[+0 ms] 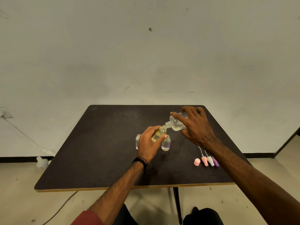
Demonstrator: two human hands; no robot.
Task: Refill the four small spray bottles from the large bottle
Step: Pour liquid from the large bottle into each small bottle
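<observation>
Though hands (pixel 148 142) grip, fill level unclear

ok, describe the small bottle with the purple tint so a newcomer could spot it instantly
On the dark table, look just right of the left hand, which holds a yellowish bottle. The purple-tinted bottle stands upright there, uncapped. Unlike the clear bottle left of the hand, its lower half shows purple.

The large bottle (pixel 177 123) in the right hand (pixel 197 127) looks like clear, glossy plastic. The small bottle (pixel 159 133) in the left hand (pixel 149 143) is translucent, yellowish and smooth. Beneath both hands, the table (pixel 100 151) is dark and matt, faintly speckled, with a pale wood-like edge. Near the right wrist lie matt pastel plastic caps (pixel 206 161).
</observation>
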